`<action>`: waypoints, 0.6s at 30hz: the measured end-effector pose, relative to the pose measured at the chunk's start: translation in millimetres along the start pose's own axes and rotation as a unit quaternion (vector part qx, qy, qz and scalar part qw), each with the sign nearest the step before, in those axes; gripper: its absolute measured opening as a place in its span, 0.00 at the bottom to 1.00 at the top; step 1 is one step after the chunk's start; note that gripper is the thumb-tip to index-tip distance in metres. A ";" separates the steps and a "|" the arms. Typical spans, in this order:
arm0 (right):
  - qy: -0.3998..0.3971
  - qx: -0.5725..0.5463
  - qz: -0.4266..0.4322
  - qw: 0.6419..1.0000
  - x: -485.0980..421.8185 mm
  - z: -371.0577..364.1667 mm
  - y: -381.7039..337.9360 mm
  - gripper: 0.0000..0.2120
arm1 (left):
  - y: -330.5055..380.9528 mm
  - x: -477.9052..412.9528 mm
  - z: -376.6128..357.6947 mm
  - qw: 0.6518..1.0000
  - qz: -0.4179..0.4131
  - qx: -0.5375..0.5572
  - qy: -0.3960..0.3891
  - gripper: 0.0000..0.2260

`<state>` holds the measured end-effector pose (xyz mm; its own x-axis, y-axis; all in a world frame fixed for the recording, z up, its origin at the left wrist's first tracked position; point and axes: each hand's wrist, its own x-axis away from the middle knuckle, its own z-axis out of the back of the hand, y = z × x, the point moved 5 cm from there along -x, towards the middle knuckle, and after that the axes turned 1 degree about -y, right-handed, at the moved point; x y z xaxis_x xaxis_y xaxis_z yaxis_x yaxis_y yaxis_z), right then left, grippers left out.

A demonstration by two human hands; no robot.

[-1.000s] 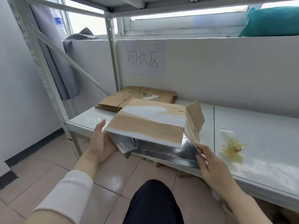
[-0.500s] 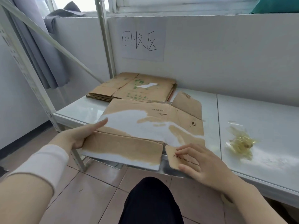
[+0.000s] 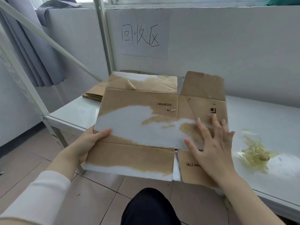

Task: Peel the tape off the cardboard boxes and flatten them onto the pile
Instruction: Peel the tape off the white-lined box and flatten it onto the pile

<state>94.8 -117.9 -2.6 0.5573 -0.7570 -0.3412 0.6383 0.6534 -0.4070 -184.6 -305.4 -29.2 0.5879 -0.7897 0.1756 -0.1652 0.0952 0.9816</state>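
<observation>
Left hand (image 3: 87, 142): I am gripping the left edge of the flattened box (image 3: 138, 127), thumb lying on top, fingers curling underneath.
Right hand (image 3: 211, 143): I am pressing palm-down on the box's right panel, fingers straight and spread.
Flattened box: it is extending out past the front edge of the shelf (image 3: 73, 114); white patches are showing across its brown face.
Pile (image 3: 93, 95): folded cardboard is sitting at the shelf's back left, partly hidden behind the box.
Tape wad (image 3: 254, 153): crumpled clear tape is lying on the shelf to my right, apart from the box.
Sign (image 3: 144, 38): a handwritten sheet is hanging on the wall behind.
</observation>
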 end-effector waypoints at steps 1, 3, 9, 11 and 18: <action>-0.029 0.024 -0.004 0.999 -7.2 -7.1 2.6 0.39 | -0.4 -3.0 -3.9 1.000 0.007 -0.007 0.006 0.37; -0.090 0.058 -0.011 0.994 -16.3 -25.4 11.0 0.35 | -2.3 -9.0 -11.7 0.999 0.019 -0.028 0.021 0.31; -0.137 0.065 -0.019 0.988 -22.9 -46.3 17.6 0.32 | 17.1 -27.4 -19.7 0.860 -0.065 -0.474 0.179 0.33; -0.132 0.052 -0.014 0.990 -33.4 -45.0 12.8 0.32 | 28.0 -43.8 -38.4 0.816 -0.124 -0.545 0.146 0.33; -0.165 0.067 -0.005 0.984 -68.1 -61.3 19.2 0.37 | 36.9 -124.8 -108.9 0.697 -0.139 -0.703 0.009 0.29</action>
<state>36.6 -54.4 -39.1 0.6791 -0.7332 -0.0346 0.6963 0.6584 -0.2859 -177.8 -137.4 -6.8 0.4540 -0.8897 -0.0470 0.8897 0.4499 0.0773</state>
